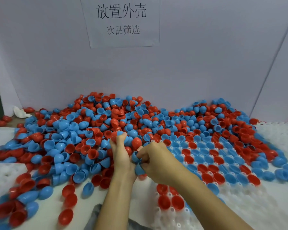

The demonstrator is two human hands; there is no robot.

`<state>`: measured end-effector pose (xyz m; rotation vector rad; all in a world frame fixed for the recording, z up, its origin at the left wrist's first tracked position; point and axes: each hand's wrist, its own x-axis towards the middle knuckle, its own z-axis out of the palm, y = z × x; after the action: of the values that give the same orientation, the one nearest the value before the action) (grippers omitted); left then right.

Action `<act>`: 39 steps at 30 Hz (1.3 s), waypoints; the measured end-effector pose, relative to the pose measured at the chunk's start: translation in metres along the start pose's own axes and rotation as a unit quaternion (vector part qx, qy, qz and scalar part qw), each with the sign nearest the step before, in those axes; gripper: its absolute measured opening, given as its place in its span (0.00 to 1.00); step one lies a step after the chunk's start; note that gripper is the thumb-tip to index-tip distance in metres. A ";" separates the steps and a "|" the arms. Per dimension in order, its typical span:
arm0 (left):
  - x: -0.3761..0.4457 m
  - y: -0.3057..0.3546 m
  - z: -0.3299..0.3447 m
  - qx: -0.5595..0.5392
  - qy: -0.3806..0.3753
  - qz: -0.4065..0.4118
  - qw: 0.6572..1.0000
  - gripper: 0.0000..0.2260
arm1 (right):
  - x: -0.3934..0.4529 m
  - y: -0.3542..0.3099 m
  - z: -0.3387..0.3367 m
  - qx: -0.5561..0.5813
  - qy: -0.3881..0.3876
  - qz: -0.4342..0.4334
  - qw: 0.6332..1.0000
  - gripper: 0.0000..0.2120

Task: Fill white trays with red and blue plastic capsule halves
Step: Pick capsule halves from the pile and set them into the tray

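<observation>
The left hand (121,153) reached into the near edge of the pile of capsule halves (93,123), fingers curled round a small clutch of blue and red halves, probably held there as a ready supply. The right hand (154,161) sat just beside it, touching it, with thumb and fingers pinching blue halves (137,163) that seemed nested together; the pinch looked meant to peel one off for placing. Their open ends appeared to face down and left, long axis roughly upright in the picture, though the fingers hid much of them.

The white tray (239,201) lay at the right half of the desk, its far rows already seated with red and blue halves, mouths up, long axes standing upright in the sockets. Near rows towards the front edge held only a few red halves (170,201); most sockets there were bare. A second tray (2,178) showed at the left edge, partly buried. A printed sign (121,20) hung on the back wall.
</observation>
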<state>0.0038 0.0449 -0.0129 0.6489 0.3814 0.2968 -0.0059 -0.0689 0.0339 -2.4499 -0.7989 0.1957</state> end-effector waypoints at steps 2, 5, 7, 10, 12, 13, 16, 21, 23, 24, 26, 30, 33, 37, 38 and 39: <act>-0.001 -0.002 0.003 -0.014 -0.010 0.018 1.000 0.23 | -0.001 0.002 -0.002 -0.003 0.001 -0.003 1.000 0.13; 0.000 -0.003 0.004 0.005 -0.019 0.041 0.999 0.12 | -0.015 0.011 -0.013 0.008 0.037 -0.005 0.999 0.10; -0.002 -0.005 0.007 0.003 -0.024 0.045 0.999 0.09 | -0.030 0.024 -0.028 0.004 0.055 0.013 0.998 0.10; -0.009 -0.012 0.012 -0.029 -0.055 0.030 0.998 0.10 | -0.059 0.053 -0.063 -0.027 0.056 0.065 0.996 0.10; -0.015 -0.018 0.017 -0.011 -0.085 0.024 0.996 0.09 | -0.081 0.072 -0.085 -0.076 0.054 0.098 0.991 0.09; -0.018 -0.021 0.019 -0.003 -0.103 0.018 0.995 0.09 | -0.091 0.080 -0.094 -0.103 0.050 0.114 0.987 0.09; -0.026 -0.028 0.023 0.015 -0.140 -0.003 0.990 0.11 | -0.115 0.098 -0.106 -0.163 0.006 0.154 0.975 0.09; -0.040 -0.029 0.023 0.014 -0.181 -0.029 0.983 0.19 | -0.125 0.115 -0.077 -0.261 -0.041 0.175 0.949 0.08; -0.044 -0.027 0.022 0.003 -0.197 -0.046 0.979 0.21 | -0.122 0.121 -0.066 -0.278 -0.036 0.184 0.942 0.08; -0.046 -0.027 0.022 -0.001 -0.204 -0.054 0.978 0.20 | -0.120 0.124 -0.065 -0.277 -0.042 0.188 0.941 0.08; -0.048 -0.027 0.021 -0.004 -0.219 -0.067 0.973 0.18 | -0.118 0.126 -0.070 -0.268 -0.072 0.191 0.941 0.09; -0.048 -0.027 0.022 -0.004 -0.222 -0.078 0.972 0.15 | -0.109 0.112 -0.087 -0.221 -0.038 0.175 0.959 0.08; -0.047 -0.028 0.022 -0.009 -0.220 -0.077 0.972 0.15 | -0.091 0.083 -0.083 -0.099 0.052 0.106 0.988 0.09; -0.047 -0.026 0.021 -0.035 -0.225 -0.069 0.971 0.15 | -0.061 0.047 -0.051 0.032 0.121 0.060 0.990 0.19; -0.048 -0.025 0.022 -0.042 -0.231 -0.068 0.970 0.16 | -0.054 0.042 -0.044 0.047 0.139 0.057 0.988 0.18; -0.048 -0.024 0.022 -0.048 -0.235 -0.069 0.968 0.17 | -0.048 0.038 -0.038 0.062 0.158 0.057 0.984 0.16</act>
<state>-0.0261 -0.0033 0.0004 0.5735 -0.0429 0.0226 -0.0148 -0.1400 0.0436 -2.3310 -0.4928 -0.0986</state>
